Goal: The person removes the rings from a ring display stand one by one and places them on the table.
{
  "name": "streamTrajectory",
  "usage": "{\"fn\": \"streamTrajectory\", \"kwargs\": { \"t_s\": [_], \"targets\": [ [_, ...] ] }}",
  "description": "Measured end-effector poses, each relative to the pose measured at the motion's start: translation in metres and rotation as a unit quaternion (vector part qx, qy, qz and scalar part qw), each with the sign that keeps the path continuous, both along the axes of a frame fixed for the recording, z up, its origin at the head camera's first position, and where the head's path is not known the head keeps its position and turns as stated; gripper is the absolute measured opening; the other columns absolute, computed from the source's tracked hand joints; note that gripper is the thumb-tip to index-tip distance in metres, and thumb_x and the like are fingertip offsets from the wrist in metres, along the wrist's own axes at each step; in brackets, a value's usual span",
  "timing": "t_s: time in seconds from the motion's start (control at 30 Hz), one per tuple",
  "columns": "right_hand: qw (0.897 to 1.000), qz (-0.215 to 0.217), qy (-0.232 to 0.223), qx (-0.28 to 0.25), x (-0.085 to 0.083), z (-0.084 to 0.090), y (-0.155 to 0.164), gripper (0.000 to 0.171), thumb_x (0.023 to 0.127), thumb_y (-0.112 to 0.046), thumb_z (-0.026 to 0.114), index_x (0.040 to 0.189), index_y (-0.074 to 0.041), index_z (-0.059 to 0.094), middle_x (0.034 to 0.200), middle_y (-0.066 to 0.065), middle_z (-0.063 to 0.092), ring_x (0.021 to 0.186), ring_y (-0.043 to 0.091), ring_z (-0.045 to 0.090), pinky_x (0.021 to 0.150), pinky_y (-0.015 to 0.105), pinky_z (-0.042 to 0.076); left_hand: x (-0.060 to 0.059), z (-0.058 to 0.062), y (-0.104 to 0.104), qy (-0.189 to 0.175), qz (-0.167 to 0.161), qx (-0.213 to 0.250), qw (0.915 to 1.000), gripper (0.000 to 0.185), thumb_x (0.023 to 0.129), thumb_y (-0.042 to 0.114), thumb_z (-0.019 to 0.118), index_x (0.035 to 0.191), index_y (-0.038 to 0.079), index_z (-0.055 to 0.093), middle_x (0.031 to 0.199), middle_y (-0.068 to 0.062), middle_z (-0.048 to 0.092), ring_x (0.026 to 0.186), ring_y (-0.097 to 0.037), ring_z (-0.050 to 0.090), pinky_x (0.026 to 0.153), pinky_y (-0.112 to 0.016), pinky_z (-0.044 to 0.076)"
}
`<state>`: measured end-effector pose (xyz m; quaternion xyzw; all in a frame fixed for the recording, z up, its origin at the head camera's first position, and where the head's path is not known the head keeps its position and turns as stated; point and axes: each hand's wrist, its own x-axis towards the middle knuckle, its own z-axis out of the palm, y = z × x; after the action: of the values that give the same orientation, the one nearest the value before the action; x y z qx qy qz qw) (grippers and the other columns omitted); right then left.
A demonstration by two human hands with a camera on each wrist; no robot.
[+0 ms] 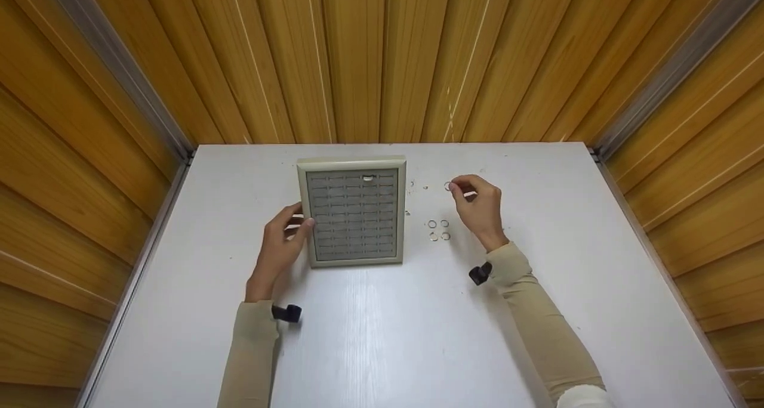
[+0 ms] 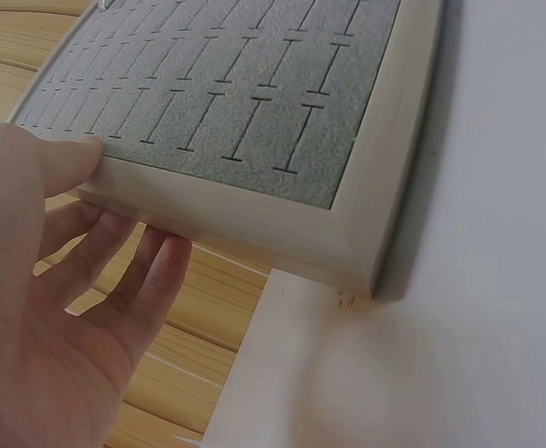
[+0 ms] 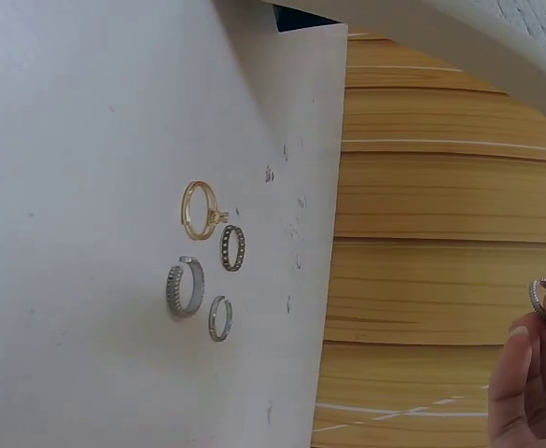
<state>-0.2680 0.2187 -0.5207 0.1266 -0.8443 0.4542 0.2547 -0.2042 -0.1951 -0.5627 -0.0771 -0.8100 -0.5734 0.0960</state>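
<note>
— Ring (image 1: 447, 186) first: where is it?

— Pinched at the tips of the right hand (image 1: 479, 208), lifted clear of the white table (image 1: 382, 336). The wrist view shows a thin silver band (image 3: 541, 293) between thumb and forefinger.

— And the slotted tray (image 1: 355, 214)?

— Away to the left of those fingertips, its long side running front to back, the slots lying crosswise. One ring (image 1: 368, 178) already sits in the top row.

— Left hand (image 1: 280, 247)?

— Curled on the tray's left edge, thumb (image 2: 39, 159) on top, fingers beneath, holding it. Four loose rings (image 1: 439, 229) lie just below the right fingers, so the right hand is nearer them
</note>
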Motion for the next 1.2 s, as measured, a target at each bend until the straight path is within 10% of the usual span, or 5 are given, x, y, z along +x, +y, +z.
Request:
{"fn": "streamTrajectory", "kwargs": {
  "t_s": [1.2],
  "targets": [
    [0.969,-0.035,-0.239,0.046,0.001,-0.049,0.025,0.010,0.099,-0.009,0.071,0.100,-0.002,0.078,0.098,0.014,0.075,0.085,0.022,0.066,0.071,0.025,0.052,0.001,0.003,0.001,0.001,0.002,-0.015,0.9999,0.045,0.108,0.028,0.067,0.150,0.012,0.059,0.136,-0.010,0.067,0.120,-0.027,0.069,0.105,-0.045,0.060]
  ]
}}
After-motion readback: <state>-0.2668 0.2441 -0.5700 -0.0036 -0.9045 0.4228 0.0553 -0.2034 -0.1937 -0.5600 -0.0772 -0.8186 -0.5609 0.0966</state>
